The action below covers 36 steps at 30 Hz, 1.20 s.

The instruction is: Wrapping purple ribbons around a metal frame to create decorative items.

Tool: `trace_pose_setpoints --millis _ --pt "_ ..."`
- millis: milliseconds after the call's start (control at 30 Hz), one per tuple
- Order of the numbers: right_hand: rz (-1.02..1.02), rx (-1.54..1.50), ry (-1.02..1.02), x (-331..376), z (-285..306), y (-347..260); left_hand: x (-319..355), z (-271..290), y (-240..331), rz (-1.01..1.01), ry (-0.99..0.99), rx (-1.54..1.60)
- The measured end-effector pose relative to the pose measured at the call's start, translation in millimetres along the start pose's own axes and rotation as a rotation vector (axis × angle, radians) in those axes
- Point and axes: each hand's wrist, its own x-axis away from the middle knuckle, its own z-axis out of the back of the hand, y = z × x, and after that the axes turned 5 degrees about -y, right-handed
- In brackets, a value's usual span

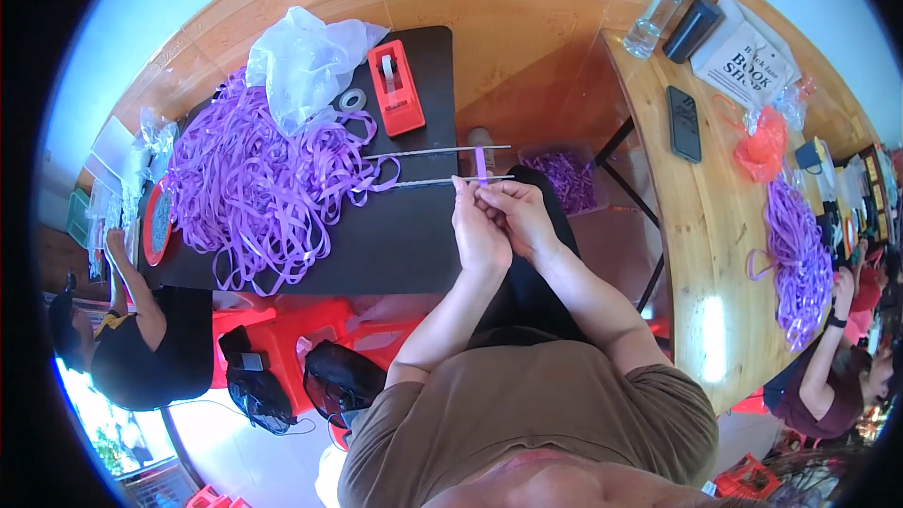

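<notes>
Two thin metal rods (437, 149) stick out past the right edge of the dark table. Across them runs a short strip of purple ribbon (481, 162). My left hand (481, 233) is closed at the near rod, its fingertips pinched by the strip's lower end. Close against it, my right hand (527, 218) pinches at the same spot. The ribbon's end is mostly hidden by my fingers. To the left, a big tangled heap of purple ribbon loops (254, 188) covers much of the table, some loops reaching the rods.
On the dark table (376, 254) are a red tape dispenser (396, 87), a tape roll (352, 100) and a clear plastic bag (306, 61). A bin of purple ribbon pieces (562, 181) sits below. The wooden table (696, 226) holds a phone (684, 123) and bottle (657, 14). Co-workers sit both sides.
</notes>
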Motion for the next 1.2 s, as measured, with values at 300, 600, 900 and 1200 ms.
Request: trace_pose_setpoints --millis 300,600,900,1200 --pt "0.313 0.151 0.187 11 27 -30 7 -19 50 0.351 0.007 0.128" --pt "0.231 0.468 -0.127 -75 -27 -80 7 -12 68 0.482 -0.124 0.164" --pt "0.169 0.674 -0.135 -166 -88 -59 7 -9 66 0.484 -0.132 0.203" --pt "0.109 0.554 -0.001 -179 -103 -49 4 -6 62 0.471 -0.109 0.193"
